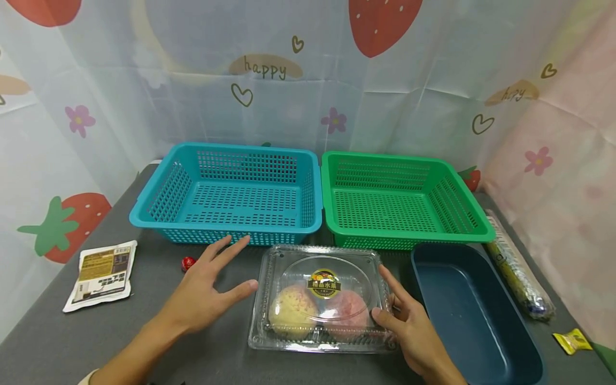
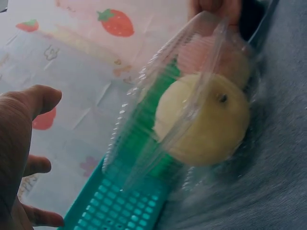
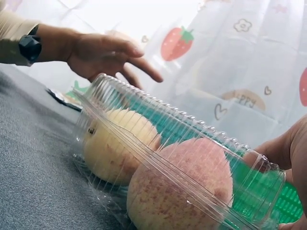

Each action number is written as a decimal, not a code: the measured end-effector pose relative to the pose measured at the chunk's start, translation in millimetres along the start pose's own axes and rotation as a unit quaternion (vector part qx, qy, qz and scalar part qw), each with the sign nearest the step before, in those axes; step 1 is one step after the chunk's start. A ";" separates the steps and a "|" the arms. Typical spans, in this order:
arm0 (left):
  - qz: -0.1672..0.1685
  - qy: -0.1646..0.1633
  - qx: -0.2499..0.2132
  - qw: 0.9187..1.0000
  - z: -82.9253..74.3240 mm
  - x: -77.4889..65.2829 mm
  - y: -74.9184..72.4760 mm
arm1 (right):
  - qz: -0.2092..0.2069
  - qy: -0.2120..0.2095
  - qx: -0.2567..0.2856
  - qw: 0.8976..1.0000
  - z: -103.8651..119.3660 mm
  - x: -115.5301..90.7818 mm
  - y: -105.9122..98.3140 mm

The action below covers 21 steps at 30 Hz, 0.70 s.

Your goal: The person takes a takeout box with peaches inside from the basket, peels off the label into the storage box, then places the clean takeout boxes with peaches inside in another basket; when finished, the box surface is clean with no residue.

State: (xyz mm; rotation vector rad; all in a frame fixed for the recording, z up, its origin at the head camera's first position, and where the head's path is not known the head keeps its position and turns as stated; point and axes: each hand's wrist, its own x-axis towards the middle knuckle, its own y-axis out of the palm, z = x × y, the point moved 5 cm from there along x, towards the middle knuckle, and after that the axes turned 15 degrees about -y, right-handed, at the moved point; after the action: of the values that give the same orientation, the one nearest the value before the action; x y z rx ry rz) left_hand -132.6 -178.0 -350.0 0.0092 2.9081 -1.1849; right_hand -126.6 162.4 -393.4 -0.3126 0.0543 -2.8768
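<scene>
A clear plastic fruit box with a dark label on its closed lid sits on the grey table. Inside lie a yellowish peach and a pinkish peach, side by side. My right hand grips the box's right side, thumb toward the front and fingers along the edge. Left of the box hovers my left hand, fingers spread and holding nothing. In the right wrist view the left hand shows beyond the box, apart from it. Some right fingers are partly hidden.
Behind stand a blue basket and a green basket. A dark blue tub lies right of the box, beside a long wrapped package and a yellow-wrapped candy. At left are a white-and-brown packet and a red-wrapped ball.
</scene>
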 end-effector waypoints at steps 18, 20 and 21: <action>0.073 -0.031 0.010 0.997 0.7 3.3 42.4 | -0.004 0.001 0.000 1.000 -1.0 -0.4 -0.5; 0.079 -0.031 0.011 0.996 -0.1 3.5 44.6 | -0.006 0.001 0.001 1.000 -1.3 -0.2 -0.4; 0.082 -0.032 0.012 0.996 -0.6 3.5 45.5 | -0.006 0.001 0.003 1.000 -1.2 -0.2 -0.2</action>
State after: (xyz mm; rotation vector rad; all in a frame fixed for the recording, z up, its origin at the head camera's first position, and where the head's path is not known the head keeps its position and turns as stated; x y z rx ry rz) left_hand -135.8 -145.1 -381.4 0.2008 2.7760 -1.1709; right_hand -126.8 162.7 -394.7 -0.3102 0.0456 -2.8887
